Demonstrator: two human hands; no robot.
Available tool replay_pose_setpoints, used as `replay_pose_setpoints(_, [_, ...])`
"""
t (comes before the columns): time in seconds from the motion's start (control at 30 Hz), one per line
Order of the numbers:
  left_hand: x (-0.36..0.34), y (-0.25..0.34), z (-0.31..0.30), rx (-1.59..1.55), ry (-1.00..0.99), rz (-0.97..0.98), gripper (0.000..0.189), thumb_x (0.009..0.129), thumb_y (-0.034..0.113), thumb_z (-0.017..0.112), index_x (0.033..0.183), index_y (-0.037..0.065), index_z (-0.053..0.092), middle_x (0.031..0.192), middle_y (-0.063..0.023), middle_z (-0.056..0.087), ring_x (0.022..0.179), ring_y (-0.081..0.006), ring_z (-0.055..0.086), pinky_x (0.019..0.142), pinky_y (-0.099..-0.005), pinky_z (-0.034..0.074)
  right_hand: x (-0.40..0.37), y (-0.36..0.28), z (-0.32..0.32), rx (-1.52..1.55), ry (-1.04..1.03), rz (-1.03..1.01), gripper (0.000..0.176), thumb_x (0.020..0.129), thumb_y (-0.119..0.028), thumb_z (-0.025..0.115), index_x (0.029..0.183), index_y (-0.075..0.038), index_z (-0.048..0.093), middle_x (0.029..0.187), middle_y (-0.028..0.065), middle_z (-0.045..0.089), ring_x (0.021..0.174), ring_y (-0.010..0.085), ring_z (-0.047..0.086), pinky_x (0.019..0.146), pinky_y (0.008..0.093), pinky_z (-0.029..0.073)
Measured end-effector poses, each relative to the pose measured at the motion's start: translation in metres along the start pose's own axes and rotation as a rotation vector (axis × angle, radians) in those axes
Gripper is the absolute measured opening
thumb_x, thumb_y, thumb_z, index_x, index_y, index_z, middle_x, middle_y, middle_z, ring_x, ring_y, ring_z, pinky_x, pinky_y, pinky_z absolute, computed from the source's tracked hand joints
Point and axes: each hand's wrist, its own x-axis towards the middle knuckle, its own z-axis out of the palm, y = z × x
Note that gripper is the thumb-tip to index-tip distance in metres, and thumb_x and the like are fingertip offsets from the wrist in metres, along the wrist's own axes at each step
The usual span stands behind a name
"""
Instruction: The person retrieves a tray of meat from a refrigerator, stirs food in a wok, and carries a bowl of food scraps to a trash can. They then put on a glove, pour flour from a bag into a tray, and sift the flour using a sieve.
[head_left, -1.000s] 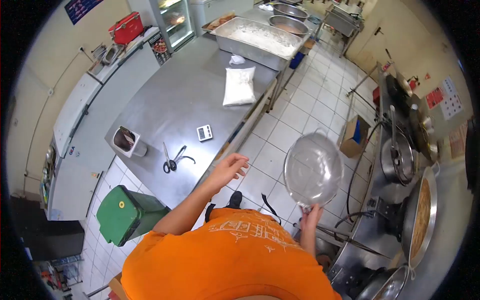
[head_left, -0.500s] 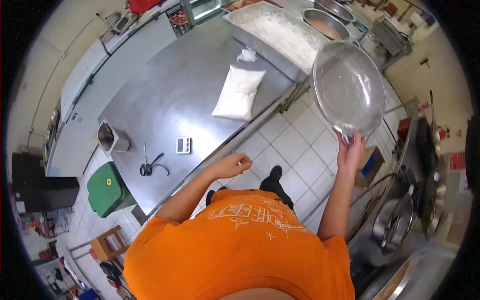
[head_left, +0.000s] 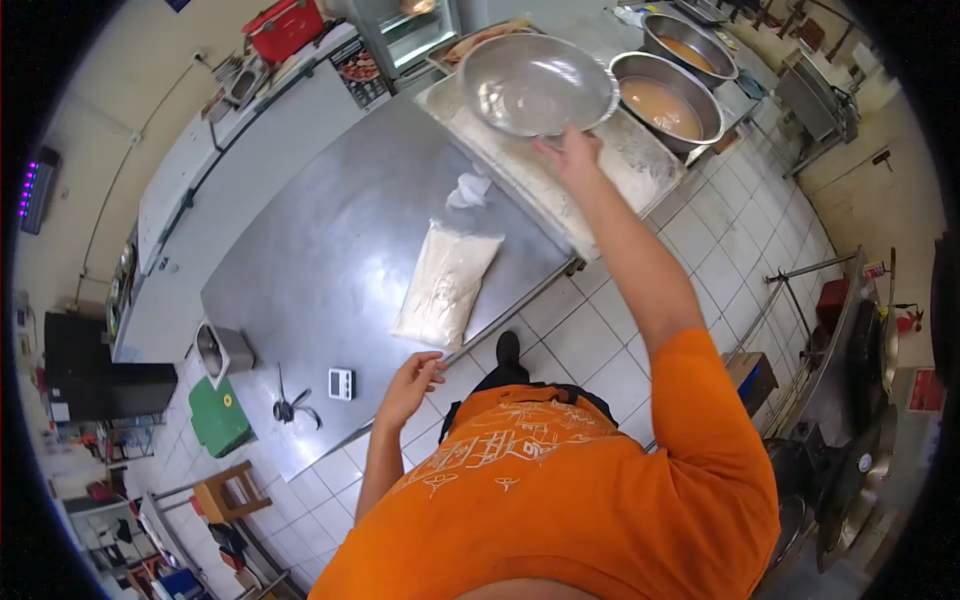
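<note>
My right hand (head_left: pixel 575 155), reaching far forward, grips the near rim of a round metal colander (head_left: pixel 540 85). The colander is tilted above a long metal tray of flour (head_left: pixel 660 185), covering part of it. Close to the table's front edge, my left hand (head_left: pixel 408 388) has loosely bent fingers that are apart, with nothing in them. A clear bag of white powder (head_left: pixel 447 285) lies on the steel table just beyond that hand. A crumpled white scrap (head_left: pixel 468 191) sits beyond the bag.
On the steel table (head_left: pixel 300 240) lie a white digital timer (head_left: pixel 341 384), black scissors (head_left: pixel 284 408) and a metal container (head_left: pixel 222 350). Two bowls stand right of the tray, one with orange-brown liquid (head_left: pixel 665 105). A green bin (head_left: pixel 220 415) is at the left; shelves with pans line the right.
My right hand has carried the colander forward and left, from over the floor to above the flour tray. My body has moved nearer the tray, and my left hand has opened somewhat.
</note>
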Motion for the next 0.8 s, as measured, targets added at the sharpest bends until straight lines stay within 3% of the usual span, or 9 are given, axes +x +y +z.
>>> replay_pose_setpoints(0.13, [0.051, 0.083, 0.001, 0.141, 0.027, 0.178, 0.031, 0.1, 0.023, 0.046, 0.123, 0.004, 0.053, 0.106, -0.0067, 0.064, 0.09, -0.0148, 0.06, 0.079, -0.0283, 0.047, 0.004, -0.002, 0.03, -0.145, 0.058, 0.092, 0.065, 0.085, -0.001, 0.056, 0.134, -0.006, 0.013, 0.137, 0.0249, 0.027, 0.119, 0.0442, 0.045, 0.083, 0.0603, 0.054])
replay_pose_setpoints(0.23, [0.081, 0.135, 0.009, 0.14, -0.002, 0.319, 0.03, 0.1, 0.02, 0.045, 0.122, 0.002, 0.053, 0.105, -0.0082, 0.064, 0.09, -0.0152, 0.061, 0.079, -0.0283, 0.047, 0.024, 0.019, 0.014, -0.161, 0.044, 0.077, 0.06, 0.087, -0.003, 0.056, 0.136, 0.0, 0.023, 0.133, 0.0223, 0.04, 0.11, 0.0444, 0.054, 0.08, 0.0583, 0.056])
replay_pose_setpoints(0.37, [0.106, 0.19, 0.036, 0.181, 0.062, 0.391, 0.029, 0.099, 0.018, 0.047, 0.12, 0.001, 0.054, 0.104, -0.0094, 0.063, 0.089, -0.0158, 0.061, 0.078, -0.0282, 0.047, 0.05, 0.011, -0.022, -0.006, -0.395, 0.49, 0.054, 0.094, -0.025, 0.051, 0.14, -0.006, 0.03, 0.14, 0.0125, 0.042, 0.117, 0.0308, 0.053, 0.098, 0.0489, 0.046])
replay_pose_setpoints(0.43, [0.116, 0.214, 0.058, 0.13, 0.118, 0.429, 0.027, 0.098, 0.016, 0.047, 0.119, 0.001, 0.055, 0.102, -0.009, 0.063, 0.088, -0.0157, 0.06, 0.078, -0.0283, 0.047, 0.013, -0.047, -0.011, -0.065, -0.383, 0.61, 0.054, 0.095, -0.033, 0.049, 0.141, -0.008, 0.034, 0.142, 0.0127, 0.041, 0.123, 0.0261, 0.049, 0.101, 0.0417, 0.044])
replay_pose_setpoints(0.5, [0.131, 0.241, 0.087, 0.116, 0.164, 0.459, 0.027, 0.098, 0.016, 0.048, 0.119, 0.002, 0.055, 0.102, -0.0084, 0.063, 0.087, -0.0157, 0.06, 0.078, -0.0285, 0.047, 0.038, -0.045, -0.036, -0.248, -0.438, 0.661, 0.059, 0.095, -0.034, 0.049, 0.143, -0.007, 0.03, 0.142, 0.0126, 0.041, 0.127, 0.0275, 0.044, 0.102, 0.0424, 0.042])
replay_pose_setpoints(0.6, [0.157, 0.284, 0.139, 0.128, 0.175, 0.493, 0.026, 0.098, 0.013, 0.048, 0.121, 0.001, 0.053, 0.104, -0.0097, 0.061, 0.091, -0.0169, 0.059, 0.08, -0.0293, 0.046, 0.016, -0.138, -0.041, -0.538, -0.45, 0.651, 0.066, 0.095, -0.035, 0.051, 0.148, -0.007, 0.022, 0.144, 0.0127, 0.039, 0.128, 0.0261, 0.043, 0.103, 0.0416, 0.04])
replay_pose_setpoints(0.67, [0.16, 0.321, 0.169, 0.268, 0.015, 0.481, 0.032, 0.096, 0.008, 0.047, 0.127, 0.001, 0.049, 0.11, -0.0111, 0.06, 0.096, -0.0194, 0.058, 0.087, -0.0323, 0.045, 0.032, -0.2, -0.093, -0.493, -0.847, 0.486, 0.064, 0.095, -0.031, 0.052, 0.148, -0.008, 0.023, 0.142, 0.0132, 0.042, 0.126, 0.026, 0.046, 0.103, 0.041, 0.04])
replay_pose_setpoints(0.73, [0.15, 0.35, 0.188, 0.433, -0.04, 0.336, 0.035, 0.098, 0.014, 0.043, 0.131, 0.001, 0.047, 0.116, -0.0126, 0.057, 0.1, -0.0201, 0.057, 0.089, -0.0318, 0.043, 0.044, -0.311, -0.14, -0.741, -1.284, 0.082, 0.056, 0.096, -0.024, 0.051, 0.145, -0.005, 0.031, 0.137, 0.0134, 0.048, 0.122, 0.0268, 0.051, 0.102, 0.039, 0.041])
replay_pose_setpoints(0.8, [0.138, 0.379, 0.215, 0.489, 0.133, 0.262, 0.036, 0.098, 0.014, 0.044, 0.132, 0.001, 0.046, 0.117, -0.0133, 0.057, 0.102, -0.021, 0.057, 0.092, -0.0332, 0.042, 0.069, -0.377, -0.222, -0.65, -1.172, 0.18, 0.049, 0.097, -0.02, 0.048, 0.141, -0.002, 0.038, 0.131, 0.0132, 0.054, 0.115, 0.0282, 0.057, 0.098, 0.0385, 0.045])
